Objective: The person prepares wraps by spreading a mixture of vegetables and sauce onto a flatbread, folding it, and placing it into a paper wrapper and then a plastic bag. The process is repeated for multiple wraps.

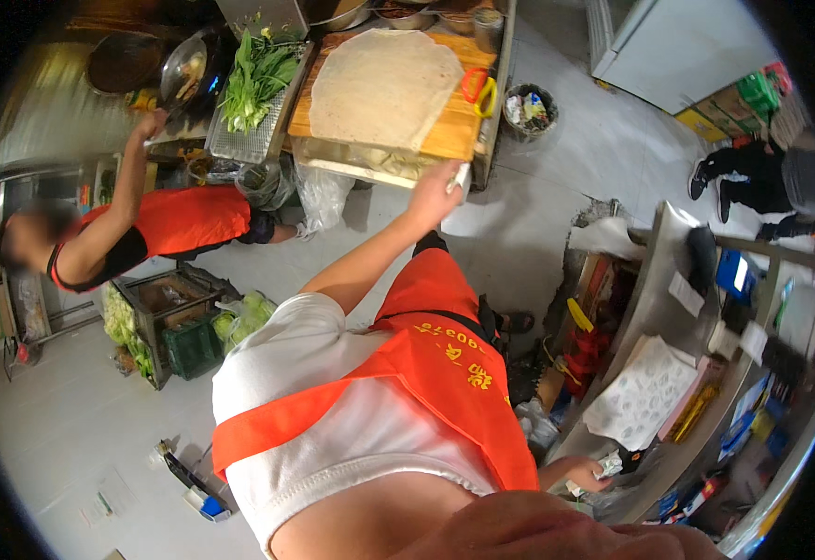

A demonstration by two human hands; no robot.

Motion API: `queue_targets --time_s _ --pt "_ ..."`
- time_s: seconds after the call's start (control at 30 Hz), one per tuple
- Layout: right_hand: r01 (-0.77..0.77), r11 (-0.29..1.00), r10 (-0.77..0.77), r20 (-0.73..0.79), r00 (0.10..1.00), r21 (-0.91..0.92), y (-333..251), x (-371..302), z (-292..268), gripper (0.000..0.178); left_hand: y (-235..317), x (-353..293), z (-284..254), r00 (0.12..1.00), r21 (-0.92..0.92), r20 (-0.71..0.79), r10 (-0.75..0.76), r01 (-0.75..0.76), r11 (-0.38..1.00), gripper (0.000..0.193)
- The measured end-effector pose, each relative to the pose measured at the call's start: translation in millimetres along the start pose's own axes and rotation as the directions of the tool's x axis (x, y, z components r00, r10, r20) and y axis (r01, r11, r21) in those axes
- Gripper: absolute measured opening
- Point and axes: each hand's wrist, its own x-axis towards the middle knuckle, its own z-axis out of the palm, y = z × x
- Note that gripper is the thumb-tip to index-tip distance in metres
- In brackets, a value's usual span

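Observation:
My left hand (437, 191) is closed round the right end of the pale front edge of a drawer (356, 170), which sticks out beneath a wooden board (468, 140). Spread over that board is a wide, thin sheet of dough (384, 84). Scissors (478, 91) with red and yellow handles lie at the sheet's right side. Low on the right, my right hand (587, 474) grips crumpled white-and-green paper (605, 467) beside a cluttered metal shelf. Its fingers show only in part.
A co-worker in a red apron (193, 224) holds a wok (188, 70) at the left. Leafy greens (258, 79) lie on a wire rack (244, 140). A bin (530, 110) stands right of the table, and a metal shelf (604, 411) runs along my right. Another person's legs (753, 177) show far right.

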Motion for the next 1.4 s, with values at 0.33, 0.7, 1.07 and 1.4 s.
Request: queue_targets --time_s 0.33,0.7,1.07,1.4 --pt "-0.470 0.523 -0.709 0.669 0.223 0.711 -585 -278 15 0.030 -83 126 -6 0.979 0.244 0.196 0.049 -0.097 0.965 0.024" --pt "-0.349 0.714 -0.566 0.794 0.223 0.607 -680 -424 -5 0.026 -174 152 -98 0.888 0.013 -0.068 -0.454 0.456 0.890 0.037" --pt "-0.808 0.569 -0.509 0.837 -0.202 0.151 -709 -433 -8 0.023 -185 155 -91 0.986 0.214 -0.099 -0.135 0.153 0.965 0.030" --pt "-0.409 0.640 -0.429 0.744 0.513 0.651 -688 -365 -22 0.034 -192 164 -105 0.997 0.067 0.081 0.003 -0.008 0.998 0.037"
